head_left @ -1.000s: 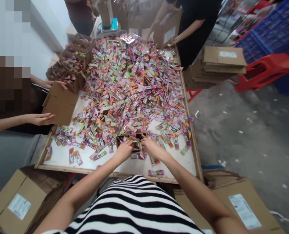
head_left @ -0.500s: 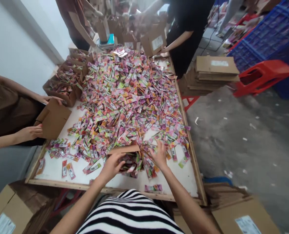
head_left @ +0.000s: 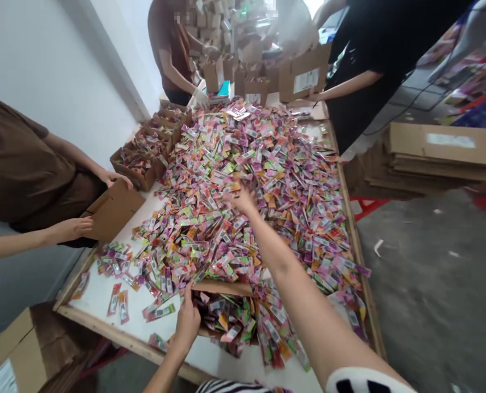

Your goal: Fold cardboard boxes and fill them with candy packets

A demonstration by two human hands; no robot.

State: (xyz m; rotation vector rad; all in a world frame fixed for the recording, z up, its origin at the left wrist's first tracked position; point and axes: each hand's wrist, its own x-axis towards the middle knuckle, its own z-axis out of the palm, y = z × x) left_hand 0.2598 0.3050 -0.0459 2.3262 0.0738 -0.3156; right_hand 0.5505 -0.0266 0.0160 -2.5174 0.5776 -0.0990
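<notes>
A big heap of small colourful sachets (head_left: 243,180) covers a white table with a wooden rim (head_left: 91,322). My left hand (head_left: 188,322) grips the near-left edge of a small open cardboard box (head_left: 226,287) lying tipped toward the heap, with sachets inside. My right arm stretches far forward over the heap. My right hand (head_left: 241,199) rests on the sachets in the middle of the pile; it is blurred and its fingers are hard to read.
A person on the left holds a flat cardboard box (head_left: 114,210). Filled boxes (head_left: 138,164) line the far left edge. Two people stand at the far end among boxes (head_left: 304,79). A stack of flat cartons (head_left: 427,158) stands right, and a carton (head_left: 9,355) lower left.
My right hand left the box and reached forward into the middle of the heap. My left hand slid to the box's near-left edge. The camera tilted up and moved closer.
</notes>
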